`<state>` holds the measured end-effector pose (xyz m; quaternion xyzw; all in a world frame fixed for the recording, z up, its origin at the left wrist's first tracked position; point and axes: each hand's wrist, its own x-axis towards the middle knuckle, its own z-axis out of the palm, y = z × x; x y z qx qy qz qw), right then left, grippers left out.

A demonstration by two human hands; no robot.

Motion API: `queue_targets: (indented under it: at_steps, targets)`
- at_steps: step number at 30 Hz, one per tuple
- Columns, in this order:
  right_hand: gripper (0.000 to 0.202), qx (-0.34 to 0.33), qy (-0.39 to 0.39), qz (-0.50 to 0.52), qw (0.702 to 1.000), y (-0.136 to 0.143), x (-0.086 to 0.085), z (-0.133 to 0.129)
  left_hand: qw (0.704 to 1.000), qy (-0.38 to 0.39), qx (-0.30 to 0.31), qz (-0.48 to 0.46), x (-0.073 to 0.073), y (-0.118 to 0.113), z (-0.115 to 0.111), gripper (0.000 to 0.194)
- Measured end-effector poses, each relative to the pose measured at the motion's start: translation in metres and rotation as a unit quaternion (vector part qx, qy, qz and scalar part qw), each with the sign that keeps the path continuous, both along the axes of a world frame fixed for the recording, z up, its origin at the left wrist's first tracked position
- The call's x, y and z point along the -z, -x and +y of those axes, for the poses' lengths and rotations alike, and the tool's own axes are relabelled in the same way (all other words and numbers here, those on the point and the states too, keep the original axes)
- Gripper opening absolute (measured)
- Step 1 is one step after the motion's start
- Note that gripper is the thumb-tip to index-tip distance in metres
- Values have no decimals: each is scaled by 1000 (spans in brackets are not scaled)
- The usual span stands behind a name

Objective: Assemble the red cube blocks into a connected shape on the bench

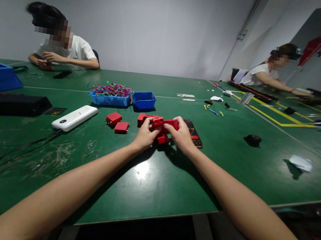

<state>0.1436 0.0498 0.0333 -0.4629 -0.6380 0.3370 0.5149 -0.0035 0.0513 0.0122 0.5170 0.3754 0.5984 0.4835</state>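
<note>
My left hand (145,136) is closed on a red plug adapter (157,121) with dark openings in its end face. My right hand (181,136) has thumb and fingers closed on a second red plug adapter (172,123), right beside the first. Another red piece (162,138) shows just below and between the hands; whether a hand holds it is unclear. Behind my left hand sits one more red block (141,119), partly covered. To the left, two loose red adapters (114,118) with metal prongs lie on the green table (165,195). A phone (196,138) lies partly behind my right hand.
Blue trays stand beyond my hands, one heaped with coloured wires (113,89), the other (144,100) beside it. A white power bank (75,118) with a black cable lies left. A black block (252,140) and crumpled paper (301,163) lie right. Two people sit across the table.
</note>
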Motion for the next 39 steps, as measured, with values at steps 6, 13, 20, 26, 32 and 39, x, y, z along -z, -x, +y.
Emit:
queue_targets:
  at_steps: [6, 13, 20, 26, 32, 39]
  targets:
    - [20, -25, -19, -23, 999, 0, -4, -5, 1000, 13, -20, -2, -4, -1, -1, 39]
    - [25, -20, -49, -65, 996, 6, -9, -16, 1000, 19, -18, 0, 0, 1, 0, 42]
    - [23, 15, -45, -84, 995, 6, -12, -16, 1000, 8, -21, 1, 2, 1, 1, 43]
    - [19, -4, -54, -117, 992, 5, -16, -18, 999, -19, -22, 24, 2, 1, 1, 37]
    - [18, 1, -55, -136, 989, 5, -16, -17, 994, -59, -35, 84, 0, 3, -2, 31]
    - [19, -11, -65, -160, 985, 4, -15, -16, 979, -111, -58, 161, -3, 6, -6, 28]
